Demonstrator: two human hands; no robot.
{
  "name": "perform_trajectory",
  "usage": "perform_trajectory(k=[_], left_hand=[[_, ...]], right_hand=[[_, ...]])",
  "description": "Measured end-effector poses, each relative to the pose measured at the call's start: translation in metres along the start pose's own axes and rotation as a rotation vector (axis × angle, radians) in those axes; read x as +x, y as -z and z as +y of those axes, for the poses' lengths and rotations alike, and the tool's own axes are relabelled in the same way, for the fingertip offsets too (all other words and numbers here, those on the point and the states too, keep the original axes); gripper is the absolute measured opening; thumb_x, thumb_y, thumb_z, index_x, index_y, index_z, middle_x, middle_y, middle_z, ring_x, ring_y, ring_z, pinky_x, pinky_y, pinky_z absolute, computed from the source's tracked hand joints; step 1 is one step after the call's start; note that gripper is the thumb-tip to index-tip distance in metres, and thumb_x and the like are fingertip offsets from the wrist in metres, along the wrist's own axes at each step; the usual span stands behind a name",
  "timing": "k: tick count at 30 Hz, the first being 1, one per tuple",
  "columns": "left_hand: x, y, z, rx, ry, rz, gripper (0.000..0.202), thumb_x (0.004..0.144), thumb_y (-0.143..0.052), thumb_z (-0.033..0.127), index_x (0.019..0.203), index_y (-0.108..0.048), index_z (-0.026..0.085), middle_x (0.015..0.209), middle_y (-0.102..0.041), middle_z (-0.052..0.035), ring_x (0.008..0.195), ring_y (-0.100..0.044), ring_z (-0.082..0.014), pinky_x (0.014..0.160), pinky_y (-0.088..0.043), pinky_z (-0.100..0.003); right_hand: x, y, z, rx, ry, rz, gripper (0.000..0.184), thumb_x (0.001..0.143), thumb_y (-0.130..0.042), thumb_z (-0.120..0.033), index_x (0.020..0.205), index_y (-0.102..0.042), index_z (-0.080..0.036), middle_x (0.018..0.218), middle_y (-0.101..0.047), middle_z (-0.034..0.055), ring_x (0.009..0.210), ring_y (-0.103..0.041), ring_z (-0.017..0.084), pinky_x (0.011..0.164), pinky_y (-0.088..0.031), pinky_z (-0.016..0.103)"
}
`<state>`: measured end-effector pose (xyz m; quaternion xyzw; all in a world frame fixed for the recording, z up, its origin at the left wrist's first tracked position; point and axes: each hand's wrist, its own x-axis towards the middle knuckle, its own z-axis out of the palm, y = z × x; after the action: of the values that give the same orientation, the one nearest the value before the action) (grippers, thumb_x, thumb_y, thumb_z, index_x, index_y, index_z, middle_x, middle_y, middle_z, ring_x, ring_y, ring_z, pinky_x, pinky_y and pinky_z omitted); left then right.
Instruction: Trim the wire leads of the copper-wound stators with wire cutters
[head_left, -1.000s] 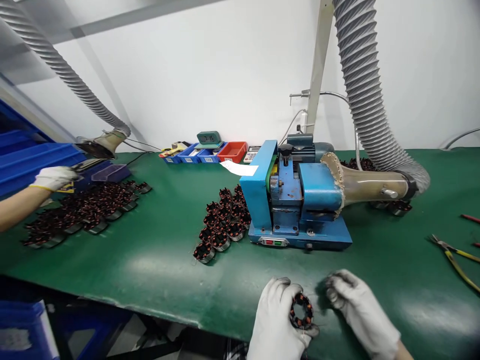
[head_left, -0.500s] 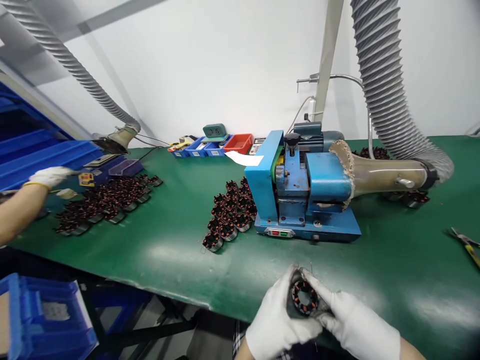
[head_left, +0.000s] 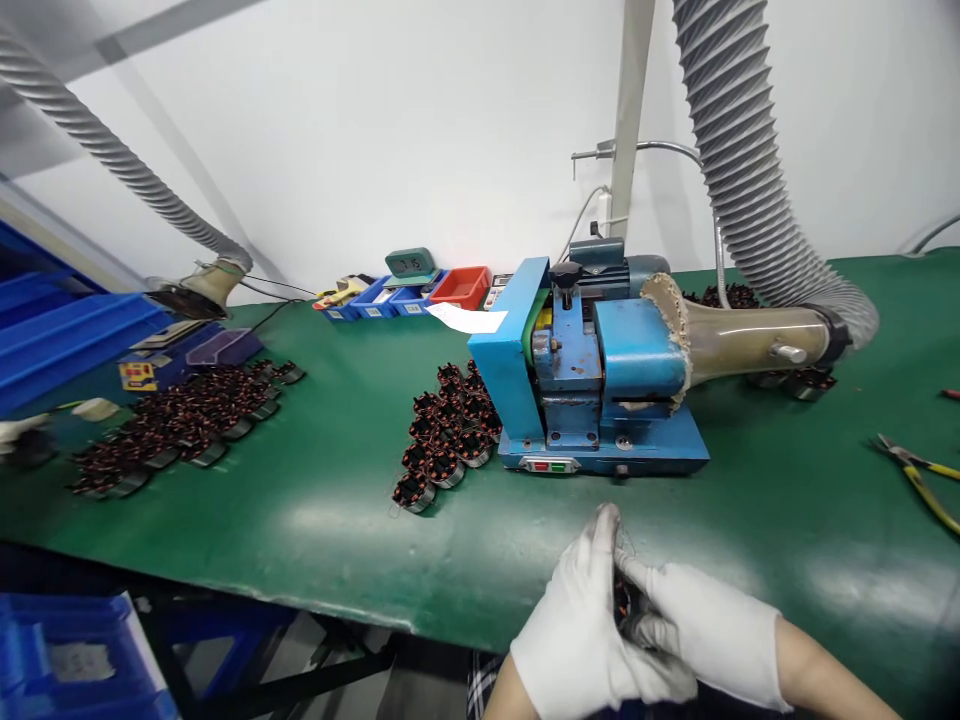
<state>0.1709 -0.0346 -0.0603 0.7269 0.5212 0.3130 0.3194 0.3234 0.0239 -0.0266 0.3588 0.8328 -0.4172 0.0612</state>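
Near the front edge of the bench, my left hand (head_left: pixel 581 630) and my right hand (head_left: pixel 694 625), both in white gloves with darkened fingertips, are closed round a motor stator (head_left: pixel 622 600). Only a narrow dark strip of it with copper windings shows between the gloves. A thin wire sticks up by the fingertips. Beyond my hands stands a blue belt machine (head_left: pixel 570 380) with red and green buttons. Against its left side sits a group of wound stators (head_left: pixel 442 465).
A larger heap of stators (head_left: pixel 187 420) lies on the left, beside a co-worker's gloved hand (head_left: pixel 22 437). Yellow-handled pliers (head_left: pixel 915 475) rest at the right. An extraction hose (head_left: pixel 750 160) joins the machine. Small bins, including a red bin (head_left: pixel 461 287), line the wall.
Both my hands have turned the stator, so its round open face no longer shows and the gloves cover most of it. The co-worker's hand has drawn back left. My view has shifted slightly.
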Motion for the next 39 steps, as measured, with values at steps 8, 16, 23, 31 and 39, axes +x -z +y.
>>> perform_trajectory(k=[8,16,23,31,39], left_hand=[[0.006,0.018,0.016,-0.065,0.154,-0.140,0.056,0.074,-0.062,0.013,0.124,-0.040,0.025,0.125,-0.043,-0.0073,0.112,-0.047,-0.0210,0.097,-0.040,-0.036],[0.003,0.008,0.013,0.145,0.133,-0.121,0.026,0.074,-0.051,0.010,0.097,-0.050,0.021,0.102,-0.052,-0.0050,0.091,-0.050,-0.0210,0.081,-0.043,-0.037],[-0.002,-0.010,0.006,0.299,-0.027,0.103,0.027,0.063,-0.044,0.008,0.087,-0.049,0.020,0.091,-0.056,-0.0056,0.081,-0.050,-0.0221,0.073,-0.043,-0.038],[0.003,-0.017,0.005,0.246,-0.097,0.247,0.018,0.066,-0.042,0.007,0.075,-0.047,0.022,0.081,-0.058,-0.0008,0.074,-0.053,-0.0188,0.065,-0.040,-0.031],[0.002,-0.018,0.005,0.296,-0.073,0.210,0.014,0.069,-0.045,0.011,0.078,-0.050,0.021,0.085,-0.059,-0.0031,0.076,-0.053,-0.0211,0.067,-0.042,-0.034]], right_hand=[[-0.010,-0.023,0.018,0.013,-0.035,0.206,0.035,0.080,-0.039,-0.017,0.109,-0.058,-0.021,0.082,-0.068,0.0065,0.076,-0.062,0.021,0.067,-0.043,0.028],[-0.009,-0.031,0.018,0.474,-0.100,0.295,0.028,0.083,-0.036,-0.038,0.067,-0.049,-0.019,0.063,-0.058,0.0025,0.060,-0.053,0.016,0.059,-0.041,0.027],[-0.008,-0.035,0.019,0.597,-0.165,0.364,0.029,0.079,-0.041,-0.042,0.063,-0.047,-0.019,0.062,-0.053,0.0021,0.061,-0.050,0.017,0.060,-0.043,0.028],[-0.019,-0.020,0.035,0.878,-0.271,0.798,0.031,0.076,-0.054,-0.048,0.078,-0.056,-0.017,0.064,-0.064,0.0049,0.053,-0.058,0.017,0.050,-0.047,0.027],[-0.016,-0.047,0.023,0.292,-0.115,0.768,0.019,0.079,-0.045,-0.017,0.070,-0.060,-0.021,0.069,-0.064,0.0024,0.065,-0.061,0.017,0.063,-0.049,0.029]])
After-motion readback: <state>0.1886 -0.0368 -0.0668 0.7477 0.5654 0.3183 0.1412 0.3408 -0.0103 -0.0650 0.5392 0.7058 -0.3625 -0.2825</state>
